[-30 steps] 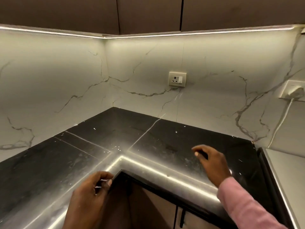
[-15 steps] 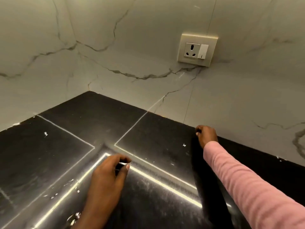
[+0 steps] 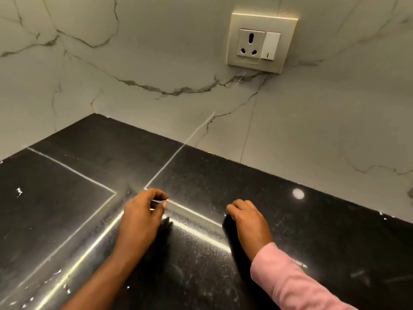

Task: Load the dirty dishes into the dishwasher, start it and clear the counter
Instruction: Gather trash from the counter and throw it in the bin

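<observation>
**Two hands on a black worktop corner, no dishes around**

So going from the left: the black stone worktop fills the lower part of the view, with pale seam lines crossing it and a bright strip of light reflected in the polish. There are a few white specks on it toward the left edge, and more along the bottom left.

Left hand sits over the worktop near where the seams meet. Fingers are curled in, thumb and fingertips brought close together, and there's something thin and pale between them, but honestly I can't tell if it's an object being pinched or just glare from the light strip. Bare forearm behind it.

Right hand is just beside it, a bit apart, knuckles up with the fingers curled under against the surface. Can't see what, if anything, is under them. Pink sleeve on that arm.

Behind everything is a white marble-look wall with grey veins, and up on the right a wall socket with its switch next to it.
</observation>
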Available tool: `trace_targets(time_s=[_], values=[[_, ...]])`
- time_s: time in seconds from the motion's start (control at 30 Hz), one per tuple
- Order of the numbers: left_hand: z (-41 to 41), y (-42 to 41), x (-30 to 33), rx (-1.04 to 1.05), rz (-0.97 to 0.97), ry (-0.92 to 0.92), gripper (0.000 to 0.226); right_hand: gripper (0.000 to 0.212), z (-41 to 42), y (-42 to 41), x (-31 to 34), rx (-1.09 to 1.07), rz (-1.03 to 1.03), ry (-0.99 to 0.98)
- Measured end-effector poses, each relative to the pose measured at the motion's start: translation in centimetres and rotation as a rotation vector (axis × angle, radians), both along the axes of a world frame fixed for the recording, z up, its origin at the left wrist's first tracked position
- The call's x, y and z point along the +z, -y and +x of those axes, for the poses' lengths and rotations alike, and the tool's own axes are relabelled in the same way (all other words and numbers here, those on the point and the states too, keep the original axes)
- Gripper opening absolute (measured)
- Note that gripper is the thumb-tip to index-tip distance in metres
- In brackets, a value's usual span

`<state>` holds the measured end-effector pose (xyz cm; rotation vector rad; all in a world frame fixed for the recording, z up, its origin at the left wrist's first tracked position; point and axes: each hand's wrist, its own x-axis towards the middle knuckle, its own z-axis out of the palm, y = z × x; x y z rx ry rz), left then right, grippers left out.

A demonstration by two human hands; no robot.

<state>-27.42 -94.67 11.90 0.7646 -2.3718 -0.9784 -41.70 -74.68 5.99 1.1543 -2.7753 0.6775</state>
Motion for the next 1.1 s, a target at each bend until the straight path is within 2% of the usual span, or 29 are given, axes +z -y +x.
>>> trace_targets(time_s=[0.07, 0.17, 0.27, 0.4, 0.57, 0.67, 0.73, 0.83, 0.93, 1.0, 1.1], values=[[1.4, 1.7, -0.3, 0.066, 0.001, 0.014, 0.014, 0.019, 0.8, -0.3, 0.5, 0.044, 0.055, -0.104], [4.7, 4.7, -0.7, 0.214, 0.037, 0.023, 0.014, 0.034, 1.9, 0.4, 1.1, 0.147, 0.025, -0.07], [7.9, 7.7, -0.7, 0.361, 0.032, -0.022, 0.015, 0.03, 3.6, 2.3, 2.9, 0.129, -0.188, 0.272], [12.6, 14.3, 0.0, 0.599, -0.031, -0.058, 0.014, 0.021, 8.7, 7.3, 4.9, 0.189, -0.339, 0.687], [14.8, 23.7, -0.7, 0.695, -0.143, -0.013, 0.017, 0.026, 14.6, 12.5, 5.9, 0.271, -0.351, 0.853], [14.0, 29.2, -2.3, 0.597, -0.239, 0.136, 0.03, 0.024, 16.0, 14.8, 5.5, 0.309, -0.316, 0.859], [12.9, 32.0, -3.6, 0.426, -0.27, 0.272, 0.041, 0.023, 16.4, 15.9, 5.3, 0.299, -0.329, 0.851], [12.3, 33.4, -5.2, 0.189, -0.312, 0.438, 0.041, 0.022, 16.9, 17.3, 4.3, 0.29, -0.338, 0.822], [13.3, 31.3, -5.0, 0.16, -0.414, 0.367, 0.03, 0.024, 17.0, 17.8, 3.5, 0.341, -0.349, 0.688], [15.0, 28.3, -4.7, 0.143, -0.414, 0.352, 0.027, 0.028, 17.7, 18.0, 3.0, 0.405, -0.332, 0.53], [18.0, 22.3, -4.6, 0.072, -0.396, 0.316, 0.025, 0.022, 19.0, 18.8, 1.7, 0.534, -0.262, 0.285]])
